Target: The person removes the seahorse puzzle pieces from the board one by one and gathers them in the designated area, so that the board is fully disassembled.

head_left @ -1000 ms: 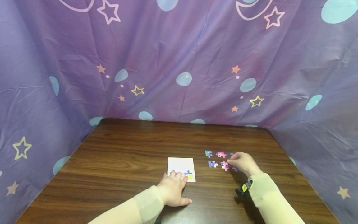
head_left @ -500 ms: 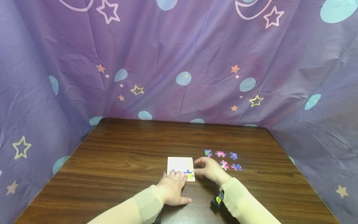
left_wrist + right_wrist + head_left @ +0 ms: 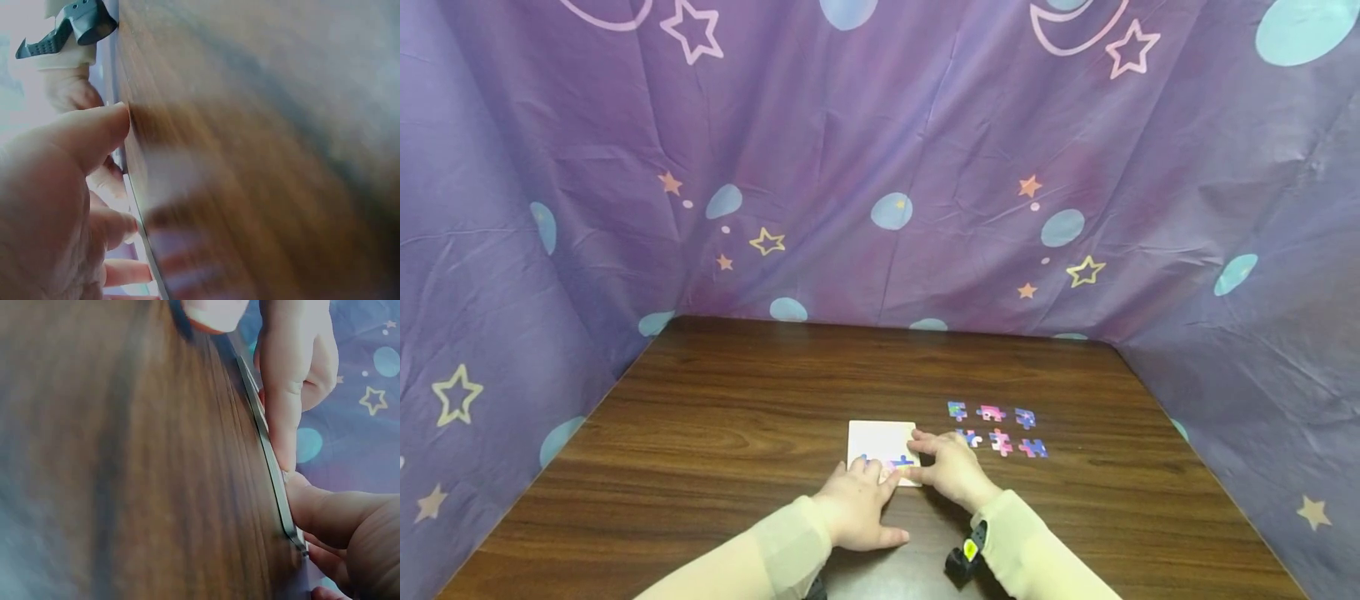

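Observation:
A white puzzle board [image 3: 868, 435] lies flat on the wooden table, with a few blue, pink and yellow pieces [image 3: 901, 462] fitted along its near side. My left hand [image 3: 855, 507] rests across the near edge, fingers spread over some of those pieces and thumb out to the side. At the board's right edge is my right hand [image 3: 953, 469], its thumb and fingers extended onto the surface, the thumb close to the left fingertips. In the right wrist view the right thumb [image 3: 322, 509] touches the board's rim [image 3: 270, 456]. Both hands have relaxed fingers and hold no loose piece.
Several loose jigsaw pieces [image 3: 1001, 442] lie in two rows on the table right of the board. A purple cloth [image 3: 850, 167] with stars and moons encloses the table [image 3: 737, 392] at the back and sides. Wrist cameras are strapped under the cuffs.
My right hand has moved left from the loose pieces to the board's right edge, and its fingers now reach over it. The left hand stays almost where it was.

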Motion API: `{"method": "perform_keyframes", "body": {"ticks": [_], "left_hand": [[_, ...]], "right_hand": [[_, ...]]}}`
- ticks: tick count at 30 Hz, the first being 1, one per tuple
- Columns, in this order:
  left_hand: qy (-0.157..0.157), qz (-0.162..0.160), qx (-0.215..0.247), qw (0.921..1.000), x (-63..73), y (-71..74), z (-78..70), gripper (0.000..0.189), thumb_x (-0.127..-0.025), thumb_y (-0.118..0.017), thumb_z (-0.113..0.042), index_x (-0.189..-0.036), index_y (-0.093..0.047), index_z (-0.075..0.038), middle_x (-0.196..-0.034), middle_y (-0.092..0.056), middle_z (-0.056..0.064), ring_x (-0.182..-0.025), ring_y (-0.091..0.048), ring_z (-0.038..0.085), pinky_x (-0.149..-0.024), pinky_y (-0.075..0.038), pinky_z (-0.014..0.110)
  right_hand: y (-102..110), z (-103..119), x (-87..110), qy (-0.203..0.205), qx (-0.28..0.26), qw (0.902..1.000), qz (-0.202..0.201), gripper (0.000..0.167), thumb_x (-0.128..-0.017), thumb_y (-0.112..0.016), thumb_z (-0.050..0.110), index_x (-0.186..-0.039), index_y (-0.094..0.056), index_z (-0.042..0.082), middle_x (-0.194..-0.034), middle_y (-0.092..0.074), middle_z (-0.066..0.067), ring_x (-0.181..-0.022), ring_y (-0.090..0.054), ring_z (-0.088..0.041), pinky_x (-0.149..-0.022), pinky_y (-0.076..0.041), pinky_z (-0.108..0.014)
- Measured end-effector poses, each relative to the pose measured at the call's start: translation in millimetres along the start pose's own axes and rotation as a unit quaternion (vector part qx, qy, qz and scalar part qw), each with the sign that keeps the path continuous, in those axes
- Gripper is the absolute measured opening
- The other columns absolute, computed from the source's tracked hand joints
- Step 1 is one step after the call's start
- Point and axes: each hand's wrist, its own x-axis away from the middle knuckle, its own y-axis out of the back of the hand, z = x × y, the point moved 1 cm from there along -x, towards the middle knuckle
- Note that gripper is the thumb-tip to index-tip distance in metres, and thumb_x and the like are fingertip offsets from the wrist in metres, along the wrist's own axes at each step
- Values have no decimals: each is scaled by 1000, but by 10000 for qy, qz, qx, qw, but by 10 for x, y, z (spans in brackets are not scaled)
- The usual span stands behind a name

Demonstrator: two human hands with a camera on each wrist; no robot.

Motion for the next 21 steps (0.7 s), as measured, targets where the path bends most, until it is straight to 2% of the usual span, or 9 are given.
{"method": "perform_keyframes", "body": {"ticks": [4,8,12,16,21], "left_hand": [[-129,34,291,9995,64,-15,52,86,-84,-46,-74,-147,-42,-16,-141,-46,10,-131,-40,31,-106,-37,50],[-166,203,755,9968,130,-35,106,88,-86,-47,-71,-147,-39,-9,-150,-37,12,-138,-32,34,-111,-30,47],[-191,260,1023,9942,172,-35,143,88,-86,-48,-69,-147,-39,-6,-153,-33,12,-142,-27,31,-114,-26,43],[-184,226,1064,9939,187,-32,160,85,-87,-50,-67,-147,-39,-8,-154,-33,10,-141,-29,29,-113,-28,44],[-271,145,742,9968,208,-22,120,86,-86,-50,-67,-145,-42,-6,-151,-36,10,-137,-35,32,-109,-35,43]], "right_hand": [[-2,13,17,81,226,9997,-17,49,-75,-80,32,-115,-71,6,-133,-59,-3,-109,-52,-23,-95,-39,-47],[3,21,20,65,295,9995,22,49,-76,-79,33,-116,-70,6,-134,-58,-2,-109,-52,-22,-96,-38,-48],[10,18,16,-18,243,9997,60,49,-76,-79,32,-117,-70,6,-135,-58,-2,-110,-52,-22,-97,-36,-48],[12,12,15,-110,216,9996,131,50,-76,-79,33,-118,-69,7,-136,-57,-1,-112,-50,-22,-98,-34,-50],[9,17,12,-153,205,9995,196,50,-76,-79,33,-118,-69,7,-136,-56,-1,-114,-50,-23,-99,-33,-51]]}}
